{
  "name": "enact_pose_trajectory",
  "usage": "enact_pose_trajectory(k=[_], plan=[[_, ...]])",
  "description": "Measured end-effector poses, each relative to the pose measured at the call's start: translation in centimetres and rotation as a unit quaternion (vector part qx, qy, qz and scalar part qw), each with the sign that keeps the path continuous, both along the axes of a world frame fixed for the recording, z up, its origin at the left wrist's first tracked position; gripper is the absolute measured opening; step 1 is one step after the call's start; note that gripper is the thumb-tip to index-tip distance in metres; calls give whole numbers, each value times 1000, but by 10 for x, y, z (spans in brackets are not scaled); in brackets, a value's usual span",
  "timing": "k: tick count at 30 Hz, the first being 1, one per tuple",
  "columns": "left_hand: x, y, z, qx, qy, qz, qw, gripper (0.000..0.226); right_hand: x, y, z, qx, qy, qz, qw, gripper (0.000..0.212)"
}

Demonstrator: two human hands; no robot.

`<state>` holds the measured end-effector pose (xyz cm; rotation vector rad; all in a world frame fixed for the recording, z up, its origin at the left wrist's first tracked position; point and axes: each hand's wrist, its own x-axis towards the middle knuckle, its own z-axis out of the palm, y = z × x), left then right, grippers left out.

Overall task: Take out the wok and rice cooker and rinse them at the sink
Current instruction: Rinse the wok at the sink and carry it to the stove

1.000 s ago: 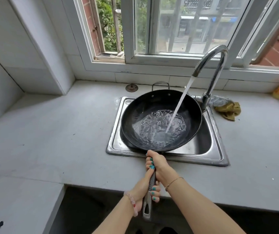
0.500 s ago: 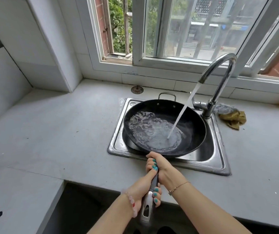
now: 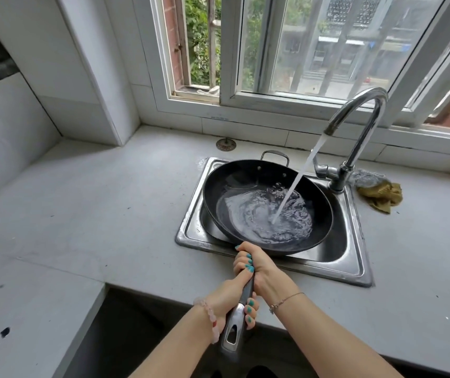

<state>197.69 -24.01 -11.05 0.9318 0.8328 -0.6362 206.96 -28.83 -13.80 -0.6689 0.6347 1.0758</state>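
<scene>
A black wok [image 3: 229, 186] sits over the steel sink [image 3: 354, 257], tilted down toward its right side. Water pools and swirls in its lower right part. The curved tap [image 3: 360, 110] pours a stream into the wok. My right hand [image 3: 256, 266] grips the wok's long handle close to the bowl. My left hand [image 3: 229, 298] grips the same handle further back, near its metal end [image 3: 232, 334]. No rice cooker is in view.
A yellow-brown cloth and a steel scourer [image 3: 379, 192] lie on the counter right of the tap. A round drain cover [image 3: 226, 144] sits behind the sink. A grey counter [image 3: 95, 203] stretches left. The window ledge runs behind. A dark gap opens below the counter edge.
The wok has tipped from leaning left to leaning right, and the water has swirled across to its right side. Both hands keep their hold on the handle.
</scene>
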Motion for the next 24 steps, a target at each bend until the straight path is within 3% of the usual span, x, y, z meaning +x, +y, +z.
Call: enact_pose_trajectory(k=[10, 15, 21, 24], plan=[[-2, 11, 18, -96, 17, 42, 994, 52, 2, 6, 13, 36, 7, 14, 999, 66], [-6, 3, 19, -34, -14, 34, 999, 44, -2, 1, 6, 88, 53, -7, 995, 60], [-3, -15, 17, 136, -108, 10, 985, 27, 3, -8, 8, 192, 85, -18, 977, 39], [-3, -9, 19, 162, -125, -14, 979, 22, 5, -3, 7, 193, 78, -33, 978, 44]])
